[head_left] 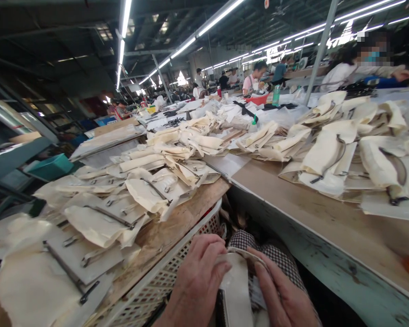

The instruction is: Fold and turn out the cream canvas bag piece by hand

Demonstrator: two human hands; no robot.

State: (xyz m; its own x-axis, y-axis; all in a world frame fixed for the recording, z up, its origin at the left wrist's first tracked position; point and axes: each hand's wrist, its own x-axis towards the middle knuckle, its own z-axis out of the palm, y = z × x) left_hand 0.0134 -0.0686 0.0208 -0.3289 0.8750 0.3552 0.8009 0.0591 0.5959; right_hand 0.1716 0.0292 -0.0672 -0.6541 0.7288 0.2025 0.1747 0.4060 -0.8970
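Low in the middle, above my lap, my left hand (202,277) and my right hand (282,287) hold a cream, leather-like bag piece (237,290) between them. The fingers of my left hand are bent over its upper left edge. On the other side, my right thumb and fingers pinch the curved upper rim. A dark strip shows along the piece's lower left side. Its lower part runs out of the picture, and my hands cover some of the edges.
Many cream pieces with dark strips (98,215) lie over the left wooden table (177,222); more cover the right table (259,181). A white plastic basket (157,281) stands beside my left hand. A green bottle (276,96) stands farther back. Several people work behind.
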